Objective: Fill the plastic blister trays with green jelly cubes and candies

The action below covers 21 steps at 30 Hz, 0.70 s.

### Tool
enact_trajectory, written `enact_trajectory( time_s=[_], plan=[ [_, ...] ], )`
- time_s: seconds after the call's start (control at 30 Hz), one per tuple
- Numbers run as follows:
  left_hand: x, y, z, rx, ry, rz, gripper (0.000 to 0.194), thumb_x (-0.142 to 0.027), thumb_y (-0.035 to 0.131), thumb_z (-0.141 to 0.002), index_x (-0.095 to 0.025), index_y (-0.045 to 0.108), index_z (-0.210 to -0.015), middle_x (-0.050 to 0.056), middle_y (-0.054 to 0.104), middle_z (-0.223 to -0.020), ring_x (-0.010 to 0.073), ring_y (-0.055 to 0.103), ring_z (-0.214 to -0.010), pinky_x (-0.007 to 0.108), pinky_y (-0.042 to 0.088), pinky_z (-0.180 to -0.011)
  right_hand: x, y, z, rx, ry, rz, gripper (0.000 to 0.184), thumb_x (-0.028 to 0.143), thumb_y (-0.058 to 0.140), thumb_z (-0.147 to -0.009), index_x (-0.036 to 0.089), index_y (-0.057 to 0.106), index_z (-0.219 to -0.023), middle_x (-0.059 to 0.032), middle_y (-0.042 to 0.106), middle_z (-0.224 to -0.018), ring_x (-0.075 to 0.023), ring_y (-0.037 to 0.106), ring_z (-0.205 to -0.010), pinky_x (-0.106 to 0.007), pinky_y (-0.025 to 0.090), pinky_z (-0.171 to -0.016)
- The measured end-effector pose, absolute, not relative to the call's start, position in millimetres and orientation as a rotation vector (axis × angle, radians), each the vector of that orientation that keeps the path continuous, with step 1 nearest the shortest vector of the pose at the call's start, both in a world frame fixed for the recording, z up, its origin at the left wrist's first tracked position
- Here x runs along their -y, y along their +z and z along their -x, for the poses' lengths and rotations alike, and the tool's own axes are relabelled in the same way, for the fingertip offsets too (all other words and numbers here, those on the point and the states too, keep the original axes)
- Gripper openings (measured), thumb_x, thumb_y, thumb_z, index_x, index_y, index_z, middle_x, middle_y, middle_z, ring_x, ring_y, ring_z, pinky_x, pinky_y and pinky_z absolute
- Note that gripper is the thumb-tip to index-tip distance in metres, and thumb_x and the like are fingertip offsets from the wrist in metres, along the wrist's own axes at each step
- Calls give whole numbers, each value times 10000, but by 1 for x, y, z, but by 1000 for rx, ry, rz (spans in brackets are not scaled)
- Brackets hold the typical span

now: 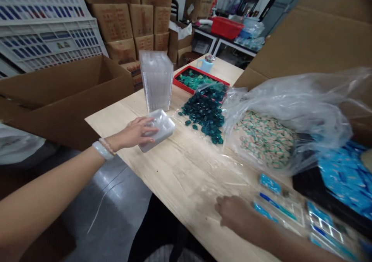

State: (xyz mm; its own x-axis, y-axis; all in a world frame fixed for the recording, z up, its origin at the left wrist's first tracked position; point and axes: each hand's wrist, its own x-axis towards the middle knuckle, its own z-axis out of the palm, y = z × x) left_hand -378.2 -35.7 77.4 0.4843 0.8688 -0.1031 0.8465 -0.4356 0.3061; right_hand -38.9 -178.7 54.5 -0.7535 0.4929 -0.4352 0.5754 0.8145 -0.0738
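My left hand point(138, 132) lies with its fingers spread over a short stack of clear plastic trays point(165, 127) at the table's left edge. Just behind it stands a tall stack of the same clear trays point(157, 80). Low over the near part of the table is my right hand point(231, 211), blurred, with fingers that look curled; whether anything is in them I cannot make out. Beneath and around it lies faint clear plastic point(200, 177). To its right are clear trays holding blue packets point(270, 183) and blue-green pens or sticks point(277, 206).
Dark teal pieces point(203, 113) lie heaped mid-table before a red tray point(180, 84) of green pieces. A plastic bag point(314, 95) holds small striped packets point(264, 138). Blue packets point(345, 177) fill a black bin. A blue mug point(207, 64) stands behind; an open carton point(66, 95) is left.
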Motion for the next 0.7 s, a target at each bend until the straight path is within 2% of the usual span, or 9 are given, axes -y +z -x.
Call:
enact_trajectory(
  time_s=[0.1, 0.17, 0.23, 0.43, 0.6, 0.7],
  plan=[
    [37, 80, 383, -1460, 92, -2437, 429, -517, 469, -744, -324, 524, -1123, 22, 300, -1362, 244, 244, -1230, 422, 216, -993, 93, 77, 102, -2908, -433, -966, 158, 235, 450, -825, 145, 580, -822, -71, 599, -800, -166, 558, -731, -275, 401, -633],
    [39, 80, 384, -1469, 71, -2441, 418, -505, 466, -754, -340, 508, -1136, 15, 289, -1367, 242, 235, -1233, 415, 209, -997, 37, 88, 151, -3118, -533, -840, 165, 212, 444, -832, 148, 583, -895, -72, 589, -871, -166, 524, -850, -284, 384, -733],
    [41, 79, 384, -1456, 58, -2443, 410, -495, 460, -764, -358, 489, -1149, 8, 269, -1377, 247, 220, -1238, 420, 198, -1000, -4, 87, 188, -3158, -652, -669, 135, 176, 475, -812, 138, 602, -840, -59, 586, -834, -158, 508, -850, -294, 368, -782],
    [41, 80, 386, -1428, 86, -2413, 407, -473, 468, -770, -372, 468, -1164, -18, 242, -1389, 267, 177, -1250, 444, 158, -1009, -40, 70, 201, -3024, -1011, -350, 92, 139, 527, -769, 144, 618, -777, -28, 569, -784, -136, 502, -802, -283, 374, -783],
    [42, 83, 388, -1421, 80, -2398, 368, -439, 479, -773, -356, 498, -1131, -26, 256, -1382, 257, 179, -1251, 441, 178, -1007, -43, 80, 201, -2937, -990, -340, 89, 120, 536, -751, 148, 620, -742, -27, 573, -770, -135, 511, -784, -270, 393, -749],
    [46, 83, 382, -1485, 116, -2389, 335, -376, 516, -751, -293, 541, -1074, 0, 283, -1368, 263, 199, -1247, 442, 194, -1005, -41, 83, 205, -2951, -891, -328, 112, 96, 523, -744, 146, 624, -749, -29, 584, -775, -129, 523, -775, -254, 398, -743]
  ],
)
